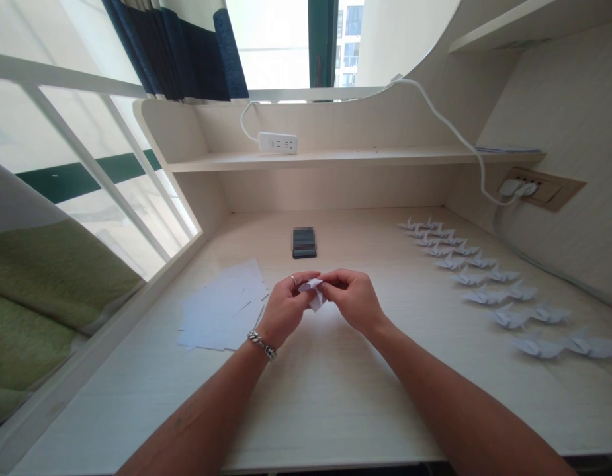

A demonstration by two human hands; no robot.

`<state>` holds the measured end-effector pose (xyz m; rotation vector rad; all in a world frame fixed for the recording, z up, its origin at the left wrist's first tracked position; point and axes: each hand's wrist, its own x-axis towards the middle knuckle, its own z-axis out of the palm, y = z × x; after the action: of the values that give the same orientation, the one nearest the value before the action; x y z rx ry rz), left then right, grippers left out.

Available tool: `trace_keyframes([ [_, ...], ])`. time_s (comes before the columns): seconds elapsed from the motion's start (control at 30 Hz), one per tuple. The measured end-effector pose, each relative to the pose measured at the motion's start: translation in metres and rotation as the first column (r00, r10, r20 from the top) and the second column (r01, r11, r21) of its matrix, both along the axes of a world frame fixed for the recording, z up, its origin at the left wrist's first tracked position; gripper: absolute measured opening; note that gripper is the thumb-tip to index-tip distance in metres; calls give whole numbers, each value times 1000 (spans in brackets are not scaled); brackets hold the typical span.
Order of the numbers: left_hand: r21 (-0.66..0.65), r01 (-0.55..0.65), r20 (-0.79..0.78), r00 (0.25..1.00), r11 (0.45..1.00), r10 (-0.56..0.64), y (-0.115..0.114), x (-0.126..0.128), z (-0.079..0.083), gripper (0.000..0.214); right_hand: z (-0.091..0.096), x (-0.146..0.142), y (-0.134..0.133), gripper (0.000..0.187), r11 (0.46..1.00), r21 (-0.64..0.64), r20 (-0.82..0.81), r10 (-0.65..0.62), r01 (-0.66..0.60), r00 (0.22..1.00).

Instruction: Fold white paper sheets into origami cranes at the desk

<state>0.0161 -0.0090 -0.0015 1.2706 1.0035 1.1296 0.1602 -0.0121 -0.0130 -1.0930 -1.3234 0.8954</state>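
A small piece of folded white paper point(315, 299) is held between my two hands above the middle of the desk. My left hand point(286, 305), with a ring and a chain bracelet at the wrist, pinches its left side. The fingers of my right hand point(354, 297) are closed on its upper right edge. Part of the paper is hidden behind my fingers. To the left lies a loose stack of white paper sheets point(221, 307). Over on the right, several folded paper cranes point(484, 277) stand in two rows running back along the desk.
A dark phone point(304, 242) lies beyond my hands. On the shelf point(345, 157) behind sits a white power strip point(278, 143). Its white cable point(449, 125) hangs to a wall socket point(544, 188) at right. A bed rail and green bedding point(47, 284) border the left.
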Motion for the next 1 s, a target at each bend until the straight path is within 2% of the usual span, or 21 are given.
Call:
trace_keyframes([
  [0.1, -24, 13, 39, 999, 1000, -13, 0, 0, 0, 45, 0, 0, 0, 15, 1000, 24, 14, -16, 15, 1000],
  [0.27, 56, -11, -115, 993, 998, 17, 0, -1, 1, 45, -2, 1, 3, 15, 996, -68, -100, 58, -65, 993],
  [0.47, 90, -36, -178, 983, 995, 51, 0, -2, 1, 38, 0, 3, 4, 17, 988, -130, -117, 69, -84, 991],
  [0.6, 76, -18, -215, 976, 997, 34, 1, -2, 1, 32, 0, 4, 2, 14, 997, -30, -9, 71, -72, 997],
  [0.73, 72, 27, -234, 972, 997, -9, 1, -1, 1, 16, -2, 3, 0, 12, 994, 112, 155, -7, -10, 988],
  [1.0, 50, 72, -381, 923, 996, -48, 1, -2, 0, 7, 1, 1, -2, 11, 995, 103, 148, -11, -5, 989],
])
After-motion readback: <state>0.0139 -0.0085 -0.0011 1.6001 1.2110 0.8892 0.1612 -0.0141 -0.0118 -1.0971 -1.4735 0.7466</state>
